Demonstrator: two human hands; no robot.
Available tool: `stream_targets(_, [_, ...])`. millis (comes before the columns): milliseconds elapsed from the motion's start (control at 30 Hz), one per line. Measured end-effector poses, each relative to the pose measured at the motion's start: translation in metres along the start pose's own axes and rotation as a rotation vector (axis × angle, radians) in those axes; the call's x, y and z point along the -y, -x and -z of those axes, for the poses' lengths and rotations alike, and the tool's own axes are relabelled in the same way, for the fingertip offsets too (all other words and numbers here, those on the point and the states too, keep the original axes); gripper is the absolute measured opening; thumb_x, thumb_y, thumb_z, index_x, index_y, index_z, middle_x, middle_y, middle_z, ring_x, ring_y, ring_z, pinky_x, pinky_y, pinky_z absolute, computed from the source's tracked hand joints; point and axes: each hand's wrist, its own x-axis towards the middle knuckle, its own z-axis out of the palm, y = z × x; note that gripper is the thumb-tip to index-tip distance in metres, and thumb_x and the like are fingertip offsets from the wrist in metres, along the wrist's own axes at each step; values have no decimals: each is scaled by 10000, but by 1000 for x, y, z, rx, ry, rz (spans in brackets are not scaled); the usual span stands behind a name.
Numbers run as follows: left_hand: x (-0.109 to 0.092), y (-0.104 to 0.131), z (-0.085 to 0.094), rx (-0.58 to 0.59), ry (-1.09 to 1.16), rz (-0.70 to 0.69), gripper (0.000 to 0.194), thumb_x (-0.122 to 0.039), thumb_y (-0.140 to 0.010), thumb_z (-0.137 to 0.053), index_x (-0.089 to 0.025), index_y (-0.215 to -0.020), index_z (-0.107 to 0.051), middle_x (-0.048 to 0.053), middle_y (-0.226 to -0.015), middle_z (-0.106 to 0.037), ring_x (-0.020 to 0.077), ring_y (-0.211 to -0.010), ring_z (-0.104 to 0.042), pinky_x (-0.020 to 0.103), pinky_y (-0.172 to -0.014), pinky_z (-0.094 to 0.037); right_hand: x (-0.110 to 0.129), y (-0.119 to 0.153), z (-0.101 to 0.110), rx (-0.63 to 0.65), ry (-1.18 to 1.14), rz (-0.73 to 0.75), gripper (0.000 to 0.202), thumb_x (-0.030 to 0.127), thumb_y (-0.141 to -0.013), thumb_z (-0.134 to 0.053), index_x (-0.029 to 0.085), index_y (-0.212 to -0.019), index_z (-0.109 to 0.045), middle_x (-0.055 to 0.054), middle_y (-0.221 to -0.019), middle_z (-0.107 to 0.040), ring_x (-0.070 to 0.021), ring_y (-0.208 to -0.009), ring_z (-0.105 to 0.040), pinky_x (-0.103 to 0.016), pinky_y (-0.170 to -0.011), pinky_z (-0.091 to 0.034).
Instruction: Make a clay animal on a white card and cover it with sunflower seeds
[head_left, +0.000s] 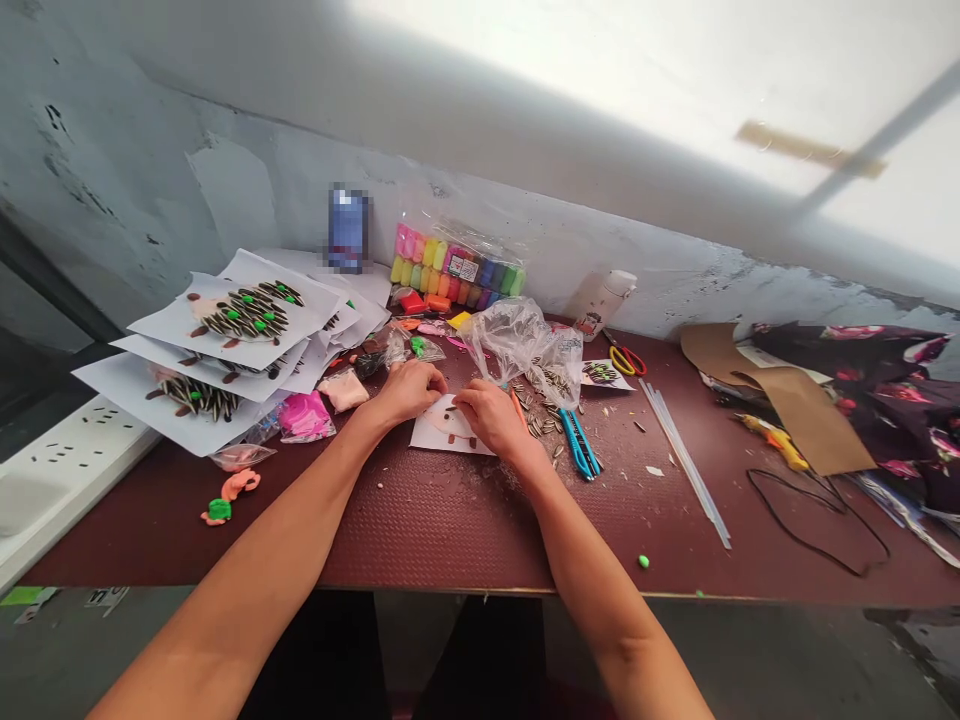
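A white paper card lies on the dark red table, bearing a pale clay animal shape with small brown clay pieces. At the card's upper left, my left hand has its fingers curled together. My right hand is over the card's right side, fingertips pinched near the pale shape. Whatever either hand holds is hidden or too small to name. Just right of my right hand are loose striped sunflower seeds and a clear plastic bag. A blue utility knife lies beside the seeds.
Finished-looking seed hedgehog cards are stacked at left near a power strip. Coloured clay packs lean on the wall. Scissors, a bottle, glue sticks and a yellow glue gun stand or lie rightward.
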Motion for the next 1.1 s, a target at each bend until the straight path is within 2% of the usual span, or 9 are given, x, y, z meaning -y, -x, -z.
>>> stream_targets(100, [0, 0, 0, 11, -2, -3, 259, -156, -771, -603, -227, -903, -815, 45, -985, -796, 264, -1023, -685, 393, -1000, -457, -3, 4, 6, -35, 18, -53, 264, 210, -1017, -518, 205, -1032, -782, -66, -972, -677, -168, -921, -599, -254, -791, -403])
stream_targets(200, [2, -1, -2, 4, -1, 0, 258, -152, -771, -606, -226, -902, -816, 49, -988, -795, 267, -1018, -684, 400, -1000, -459, -8, 7, 15, -69, 92, -190, 286, 210, -1020, -501, 204, -1052, -785, -84, -1005, -694, -186, -959, -613, -261, -800, -403])
stream_targets(333, [4, -2, -4, -10, 16, -2, 243, -151, -759, -622, -241, -871, -818, 41, -965, -796, 265, -1019, -684, 397, -1015, -453, -19, 9, 22, -17, 227, -388, 295, 198, -1001, -505, 183, -1032, -798, -109, -1009, -718, -213, -980, -626, -280, -789, -396])
stream_targets(433, [4, -2, -5, -13, 20, -6, 239, -147, -758, -618, -241, -854, -816, 42, -971, -796, 267, -1025, -683, 399, -1019, -452, -25, 9, 22, -4, 277, -447, 291, 189, -984, -516, 173, -1053, -798, -120, -1033, -728, -220, -1006, -628, -283, -796, -395])
stream_targets(833, [5, -2, -6, -23, 6, -15, 237, -153, -763, -611, -244, -849, -813, 42, -990, -795, 266, -1033, -678, 405, -1034, -447, -25, 8, 23, 24, 230, -386, 273, 231, -982, -554, 227, -1129, -783, -82, -1069, -717, -194, -1043, -621, -257, -847, -403])
stream_targets(1100, [7, -2, -7, -25, -11, -27, 237, -175, -763, -610, -252, -857, -813, 34, -989, -797, 261, -1040, -676, 399, -1042, -447, -27, 6, 17, -5, 223, -354, 231, 185, -975, -542, 191, -1056, -759, -101, -1049, -699, -206, -1013, -608, -269, -819, -402])
